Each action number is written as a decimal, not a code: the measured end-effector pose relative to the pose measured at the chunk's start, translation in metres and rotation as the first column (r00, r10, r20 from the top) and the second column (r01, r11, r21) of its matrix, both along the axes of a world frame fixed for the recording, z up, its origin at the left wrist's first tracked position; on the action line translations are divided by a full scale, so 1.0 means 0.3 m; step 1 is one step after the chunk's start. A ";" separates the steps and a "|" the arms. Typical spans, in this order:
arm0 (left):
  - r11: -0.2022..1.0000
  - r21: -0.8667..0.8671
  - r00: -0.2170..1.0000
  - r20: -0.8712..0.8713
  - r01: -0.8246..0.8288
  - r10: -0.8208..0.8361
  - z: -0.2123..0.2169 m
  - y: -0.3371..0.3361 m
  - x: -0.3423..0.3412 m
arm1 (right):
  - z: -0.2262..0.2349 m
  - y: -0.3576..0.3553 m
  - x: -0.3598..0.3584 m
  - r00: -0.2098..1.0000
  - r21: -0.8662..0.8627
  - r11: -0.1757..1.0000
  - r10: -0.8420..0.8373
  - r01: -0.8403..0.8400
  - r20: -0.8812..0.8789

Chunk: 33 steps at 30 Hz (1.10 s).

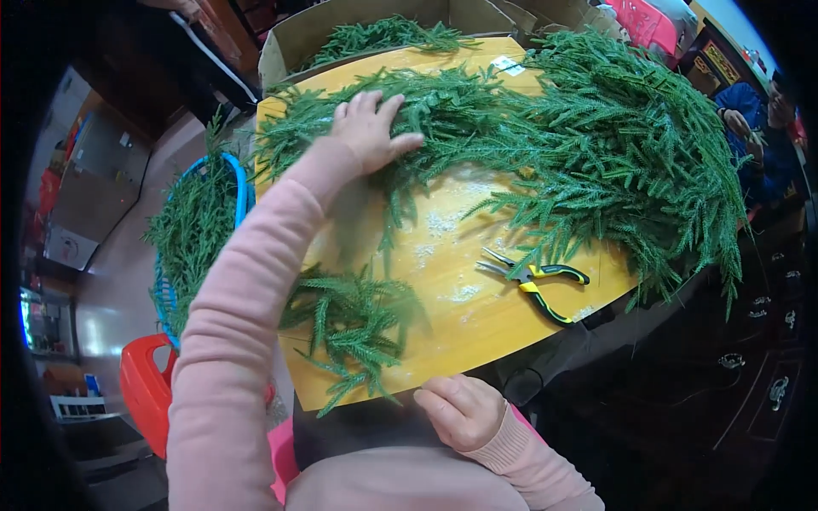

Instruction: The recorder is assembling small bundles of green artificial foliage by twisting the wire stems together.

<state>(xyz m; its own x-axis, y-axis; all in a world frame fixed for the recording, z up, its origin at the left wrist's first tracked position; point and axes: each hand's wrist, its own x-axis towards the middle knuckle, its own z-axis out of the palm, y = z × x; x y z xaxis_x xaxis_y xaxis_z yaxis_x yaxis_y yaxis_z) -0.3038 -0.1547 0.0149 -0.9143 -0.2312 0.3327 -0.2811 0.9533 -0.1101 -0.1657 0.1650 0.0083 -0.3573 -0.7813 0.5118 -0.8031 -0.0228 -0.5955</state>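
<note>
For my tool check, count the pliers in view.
1: the pliers lie open on the right of the yellow board, by the large green pile; more may be hidden underneath.

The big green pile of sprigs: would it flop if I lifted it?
The pile would probably flop: sprigs droop past the yellow board. It might feel light for its size, since the sprigs look thin. Pieces could snag together, because they overlap so much.

Left hand point(368, 136): fingers spread on green needle-leaved sprigs point(460, 111)
Right hand point(464, 413): loosely curled beside the flat yellow board point(426, 341)
On the board: metal needle-nose pliers with yellow-and-black handles point(523, 278), jaws apart
Left of the board: blue plastic basket point(242, 187) of sprigs
Beyond: brown cardboard box point(477, 19) with sprigs
</note>
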 end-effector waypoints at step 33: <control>0.953 0.303 0.973 0.226 -0.021 -0.051 0.093 0.065 -0.196 | 0.011 0.011 -0.015 1.000 0.031 0.999 0.007 -0.007 0.004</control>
<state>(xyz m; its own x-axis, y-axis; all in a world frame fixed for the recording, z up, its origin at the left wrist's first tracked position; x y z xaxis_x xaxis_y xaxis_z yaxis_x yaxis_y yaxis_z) -0.3625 -0.1352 0.0427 -0.9614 -0.2735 0.0315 -0.2678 0.9555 0.1234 -0.1701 0.1683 0.0116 -0.3534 -0.7994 0.4858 -0.8007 -0.0101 -0.5990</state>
